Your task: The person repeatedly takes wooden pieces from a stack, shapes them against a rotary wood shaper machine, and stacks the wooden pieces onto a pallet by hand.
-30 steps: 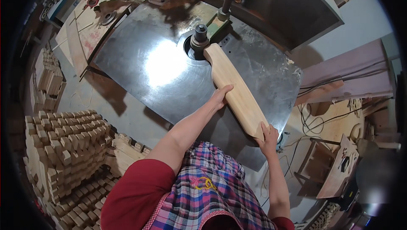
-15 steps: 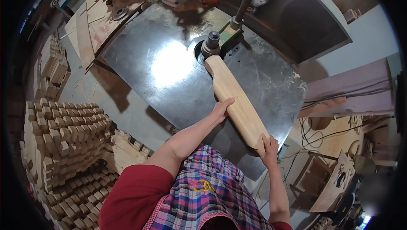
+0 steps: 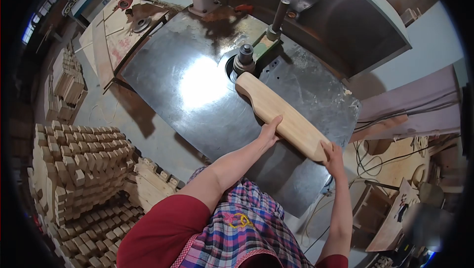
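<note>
Table: one, metal-topped, set before me; white glare left of its middle. 
Panel: one, dark, pale rim, upright beyond the far edge. 
Wall surface: pale blue-grey, past the far right corner. 
Board: one, pinkish-purple, off the same corner, dark cables across it. 
Side table: one, wood-topped, beside the left edge. 
Floor: grey, seen by me along the near edge, shadowed under the near left corner. 
Stand: one, wooden, off the right edge. 
Bright opening: far off beyond the left edge; window or lamp, I cannot tell.
</note>
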Demonstrator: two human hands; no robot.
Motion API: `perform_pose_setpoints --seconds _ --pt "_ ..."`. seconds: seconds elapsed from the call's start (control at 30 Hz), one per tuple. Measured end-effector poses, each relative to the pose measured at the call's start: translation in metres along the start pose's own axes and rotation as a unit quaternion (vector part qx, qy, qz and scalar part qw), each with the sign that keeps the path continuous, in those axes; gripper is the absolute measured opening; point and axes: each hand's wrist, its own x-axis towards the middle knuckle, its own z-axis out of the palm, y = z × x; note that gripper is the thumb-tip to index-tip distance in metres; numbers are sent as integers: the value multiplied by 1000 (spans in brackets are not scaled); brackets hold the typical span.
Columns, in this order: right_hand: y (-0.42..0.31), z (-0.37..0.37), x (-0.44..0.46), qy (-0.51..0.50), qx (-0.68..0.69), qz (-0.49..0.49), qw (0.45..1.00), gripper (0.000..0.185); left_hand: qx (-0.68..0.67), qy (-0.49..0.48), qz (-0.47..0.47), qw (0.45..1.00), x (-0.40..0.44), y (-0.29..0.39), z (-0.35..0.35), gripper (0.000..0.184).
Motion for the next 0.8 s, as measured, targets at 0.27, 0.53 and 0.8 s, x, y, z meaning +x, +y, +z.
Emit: perform_pose_setpoints --seconds 0.27,0.53,0.8 --pt "-8 -8 61 -35 -27 -20 999 75 170 49 -58 983 8 54 1 79" --pt "-49 7 64 -16 -59 -11 998 75 213 27 -100 972 8 92 -22 85" --pt "-140 64 15 85 92 52 991 36 140 8 -49 989 -4 115 -70 76"
